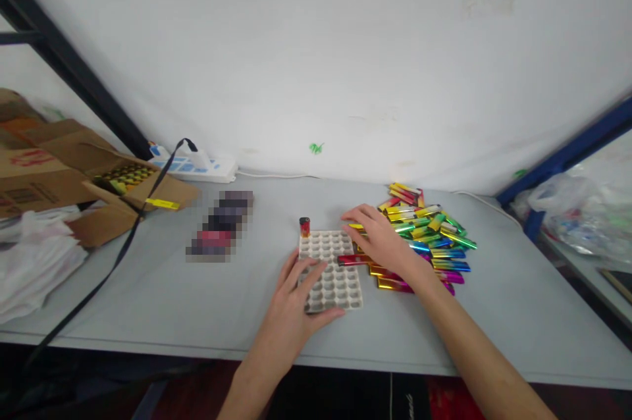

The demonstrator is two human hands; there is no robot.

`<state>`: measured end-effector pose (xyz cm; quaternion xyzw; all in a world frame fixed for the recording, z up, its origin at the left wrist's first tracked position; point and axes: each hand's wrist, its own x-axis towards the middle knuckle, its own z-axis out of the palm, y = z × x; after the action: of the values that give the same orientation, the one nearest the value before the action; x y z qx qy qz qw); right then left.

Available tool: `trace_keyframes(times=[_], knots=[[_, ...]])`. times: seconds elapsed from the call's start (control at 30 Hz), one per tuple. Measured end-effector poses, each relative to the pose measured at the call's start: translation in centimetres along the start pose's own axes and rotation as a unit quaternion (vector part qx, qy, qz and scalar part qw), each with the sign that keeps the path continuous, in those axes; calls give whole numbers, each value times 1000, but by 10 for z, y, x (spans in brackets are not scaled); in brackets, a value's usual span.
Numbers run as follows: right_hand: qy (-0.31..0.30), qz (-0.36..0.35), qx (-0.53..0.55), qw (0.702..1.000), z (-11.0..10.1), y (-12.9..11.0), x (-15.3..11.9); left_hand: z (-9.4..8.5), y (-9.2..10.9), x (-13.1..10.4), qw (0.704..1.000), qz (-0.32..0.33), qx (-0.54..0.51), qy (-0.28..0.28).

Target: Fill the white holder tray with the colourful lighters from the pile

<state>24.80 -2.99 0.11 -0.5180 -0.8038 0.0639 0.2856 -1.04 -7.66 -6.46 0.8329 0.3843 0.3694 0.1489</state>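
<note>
A pale grey tray (pixel 340 295) with rows of small holes lies on the table in front of me. One red lighter (pixel 305 228) with a black top stands upright at its far left corner. My left hand (pixel 291 301) holds the tray at its left and near sides, fingers spread over the holes. Above the tray's far right edge, my right hand (pixel 378 239) pinches a yellow lighter (pixel 356 227), mostly hidden by the fingers. A red lighter (pixel 351 261) beneath this hand pokes over the tray's right edge. Shiny lighters (pixel 449 253) in many colours lie piled to the right.
An open carton (pixel 126 199) with yellow-topped items sits at the left, near white plastic bags (pixel 39 262). Behind it is a power strip (pixel 212 168). A pixelated object (pixel 220 226) lies left of the tray. A black strap (pixel 126 255) crosses the left side.
</note>
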Motion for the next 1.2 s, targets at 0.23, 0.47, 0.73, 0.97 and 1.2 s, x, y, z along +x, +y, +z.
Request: trace_keyframes(times=[0.23, 0.47, 0.73, 0.97, 1.2], knots=[[-72, 0, -52, 996, -17, -14, -48, 1, 0, -2, 1000, -8, -5, -4], [-84, 30, 40, 995, -19, -11, -37, -2, 0, -1, 1000, -11, -2, -9], [-135, 102, 465, 869, -16, -24, -1, -3, 2, 1, 1000, -23, -2, -12], [-67, 151, 523, 836, 8, -33, 7, -3, 9, 2, 998, -64, -17, -16], [77, 222, 394, 889, 24, -29, 10, -5, 11, 1, 997, -69, -22, -21]])
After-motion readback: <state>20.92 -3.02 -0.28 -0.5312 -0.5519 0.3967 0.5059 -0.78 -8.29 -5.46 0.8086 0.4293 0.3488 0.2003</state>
